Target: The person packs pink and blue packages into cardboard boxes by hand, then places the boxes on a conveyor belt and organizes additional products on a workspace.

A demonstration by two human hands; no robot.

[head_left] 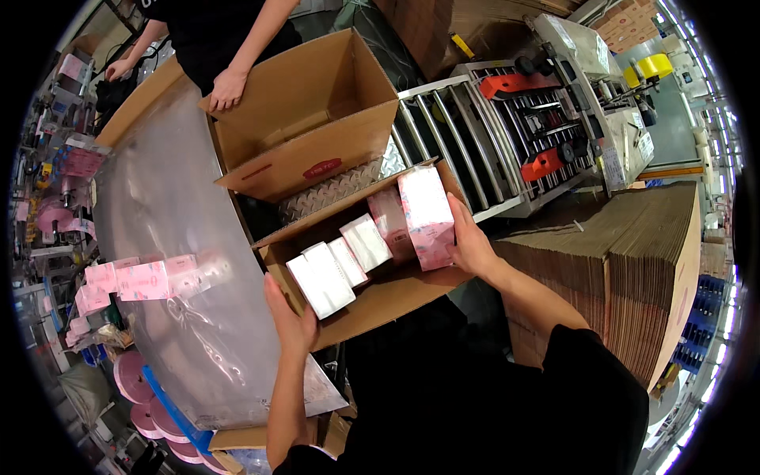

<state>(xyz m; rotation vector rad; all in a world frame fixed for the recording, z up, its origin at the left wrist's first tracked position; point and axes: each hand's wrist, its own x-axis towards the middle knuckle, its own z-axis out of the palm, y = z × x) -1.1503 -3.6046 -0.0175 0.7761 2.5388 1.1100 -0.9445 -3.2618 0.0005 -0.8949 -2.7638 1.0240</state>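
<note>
In the open cardboard carton (372, 297) that sits at the edge of a shiny steel table (166, 214), white and pink wrapped packs stand in a row. The person's right hand (469, 241) is closed around the tall pink-patterned pack (426, 215) at the far end of that row, fingers wrapped over its outer side, holding it upright with its top above the carton rim. The left hand (291, 321) lies against the near end, thumb and fingers spread and pressed on the white pack (320, 279) closest to the body, which leans back toward the others. Between the two sit more white packs (364, 241) and another pink one (388, 222), all tilted the same way and touching.

Beyond this carton stands a second, empty cardboard box (309, 119) with its flaps up; another person's hand (228, 87) rests on its left flap. On the table to the left lie several loose pink packs (142, 279). To the right is a roller conveyor (451, 134) leading into a carton-sealing machine (570, 87), and nearer, a tall stack of flat folded cartons (641, 261). Pink tape rolls (134, 380) hang below the table's near left edge.
</note>
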